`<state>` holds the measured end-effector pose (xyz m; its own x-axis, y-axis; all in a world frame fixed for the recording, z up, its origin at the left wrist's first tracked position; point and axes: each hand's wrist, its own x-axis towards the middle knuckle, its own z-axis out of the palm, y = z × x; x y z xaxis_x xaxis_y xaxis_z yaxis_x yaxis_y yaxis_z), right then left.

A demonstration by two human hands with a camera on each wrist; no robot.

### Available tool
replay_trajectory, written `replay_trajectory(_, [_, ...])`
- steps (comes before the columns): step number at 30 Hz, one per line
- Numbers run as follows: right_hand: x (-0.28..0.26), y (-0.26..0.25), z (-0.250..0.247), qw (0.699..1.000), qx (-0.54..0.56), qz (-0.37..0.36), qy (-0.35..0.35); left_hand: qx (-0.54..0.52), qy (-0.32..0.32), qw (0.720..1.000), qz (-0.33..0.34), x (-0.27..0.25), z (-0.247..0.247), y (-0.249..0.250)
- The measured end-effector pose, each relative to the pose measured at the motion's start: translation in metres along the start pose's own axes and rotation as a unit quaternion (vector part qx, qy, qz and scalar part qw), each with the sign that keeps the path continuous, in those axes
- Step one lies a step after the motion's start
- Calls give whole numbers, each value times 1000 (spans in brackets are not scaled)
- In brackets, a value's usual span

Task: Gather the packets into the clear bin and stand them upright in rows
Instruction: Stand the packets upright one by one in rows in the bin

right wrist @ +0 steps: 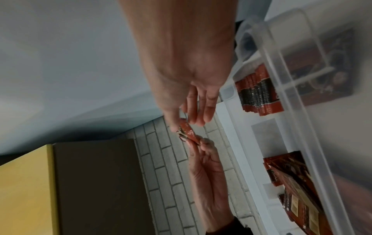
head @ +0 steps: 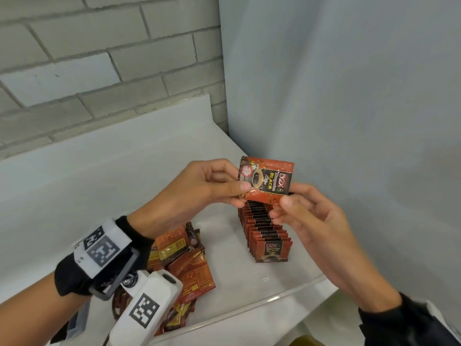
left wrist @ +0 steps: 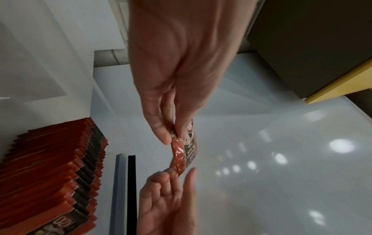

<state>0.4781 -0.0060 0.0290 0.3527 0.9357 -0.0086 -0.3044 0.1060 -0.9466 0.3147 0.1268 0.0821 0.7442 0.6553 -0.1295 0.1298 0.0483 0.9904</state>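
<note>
A red and black coffee packet (head: 267,179) is held in the air above the clear bin (head: 287,292), turned on its side. My left hand (head: 243,189) pinches its left edge and my right hand (head: 284,202) pinches its lower right corner. Right under it, a row of upright packets (head: 265,233) stands in the bin's right part. A loose pile of packets (head: 187,260) lies flat in the left part, partly hidden by my left wrist. The left wrist view shows the held packet (left wrist: 184,153) and the row (left wrist: 50,174). The right wrist view shows the held packet (right wrist: 188,131) edge-on.
The bin sits in a corner, with a grey brick wall (head: 99,58) behind it and a pale smooth wall (head: 349,96) on the right. A tan cardboard box (right wrist: 60,182) shows in the wrist views. Bare bin floor lies between the pile and the row.
</note>
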Motion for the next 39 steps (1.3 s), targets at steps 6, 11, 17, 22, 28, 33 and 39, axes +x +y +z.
replay_trajectory(6, [1,-17,1,995,-88,-5,43,32,29,999,6,-12,5,-2])
replay_trajectory(11, [6,-27,-4,986,-169,5,5,49,27,998,-40,-17,7,-13])
replay_trajectory(17, [4,-38,-27,936,-345,-36,-67,91,28,985,-142,-27,0,-32])
replay_trajectory(22, [4,-14,-41,745,-611,-178,-197,51,-7,969,-240,-26,12,-47])
replay_trajectory(28, [7,5,-25,575,-739,-300,-183,-71,-50,939,-334,-12,43,-60])
replay_trajectory(33, [3,9,-22,537,-771,-283,-193,-118,-21,926,-358,-8,48,-68])
replay_trajectory(39, [2,11,-21,532,-785,-265,-175,-137,-15,922,-361,-19,47,-68])
